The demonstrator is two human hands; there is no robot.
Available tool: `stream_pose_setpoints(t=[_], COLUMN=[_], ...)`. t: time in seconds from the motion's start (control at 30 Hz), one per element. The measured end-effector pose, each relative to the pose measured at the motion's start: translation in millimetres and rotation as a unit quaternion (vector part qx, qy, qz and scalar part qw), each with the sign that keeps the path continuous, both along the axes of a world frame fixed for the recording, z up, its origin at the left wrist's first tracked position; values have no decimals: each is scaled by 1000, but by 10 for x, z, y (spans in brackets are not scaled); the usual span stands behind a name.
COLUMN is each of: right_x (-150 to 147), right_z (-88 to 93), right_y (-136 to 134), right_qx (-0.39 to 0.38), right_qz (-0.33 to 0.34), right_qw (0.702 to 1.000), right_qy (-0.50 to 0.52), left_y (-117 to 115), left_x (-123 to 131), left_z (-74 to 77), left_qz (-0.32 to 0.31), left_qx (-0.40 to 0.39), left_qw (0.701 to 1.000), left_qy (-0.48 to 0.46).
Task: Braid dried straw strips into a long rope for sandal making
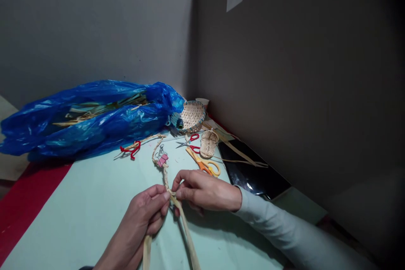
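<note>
I have the left hand [145,209] and right hand [205,190] meeting at the near end of a thin, pale braided straw cord [165,176], fingers of both pinched on it over the pale green counter [104,202]. A pink binder clip [162,160] sits farther along it (orange-and-yellow scissors [216,168] lie just beyond the right hand).

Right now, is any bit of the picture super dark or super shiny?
Head view: the wall on the picture's right is dim, going black at the top corner; head view: white glare streaks the blue bag; head view: a soft shadow lies below the right hand and sleeve.
</note>
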State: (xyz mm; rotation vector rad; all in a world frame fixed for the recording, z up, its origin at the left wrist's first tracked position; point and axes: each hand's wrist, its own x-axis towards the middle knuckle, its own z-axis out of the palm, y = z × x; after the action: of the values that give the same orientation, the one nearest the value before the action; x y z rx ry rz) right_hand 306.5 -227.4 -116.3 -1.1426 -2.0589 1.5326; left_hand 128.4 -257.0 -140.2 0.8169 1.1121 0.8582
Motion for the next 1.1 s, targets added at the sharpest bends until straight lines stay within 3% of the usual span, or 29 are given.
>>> stream_pose_setpoints(t=[0.27,0.47,0.53,0.63,0.77,0.83,1.0,1.1], right_x=[-39,-7,-55,-201,-396,-448,-447,-403], right_z=[81,2,-63,-173,-278,-304,-326,-342], right_y=[-68,105,179,243,263,271,299,290], right_qx=[109,143,120,14,-76,-65,83,43], right_qz=[-2,-29,-73,-123,-190,-209,-216,-182], right_qw=[989,987,990,991,972,970,973,982], right_qy=[-103,-74,-31,42,114,106,10,28], left_y=[1,-3,-10,-15,-13,-13,-11,2], left_x=[23,73,88,108,115,114,91,57], left_z=[-93,-83,-68,-60,-81,-96,-154,-230], left_qz=[10,29,32,44,48,42,50,60], left_qx=[-4,5,9,18,29,41,57,51], left_qw=[998,997,997,996,994,992,989,990], left_qy=[64,77,73,78,95,111,125,117])
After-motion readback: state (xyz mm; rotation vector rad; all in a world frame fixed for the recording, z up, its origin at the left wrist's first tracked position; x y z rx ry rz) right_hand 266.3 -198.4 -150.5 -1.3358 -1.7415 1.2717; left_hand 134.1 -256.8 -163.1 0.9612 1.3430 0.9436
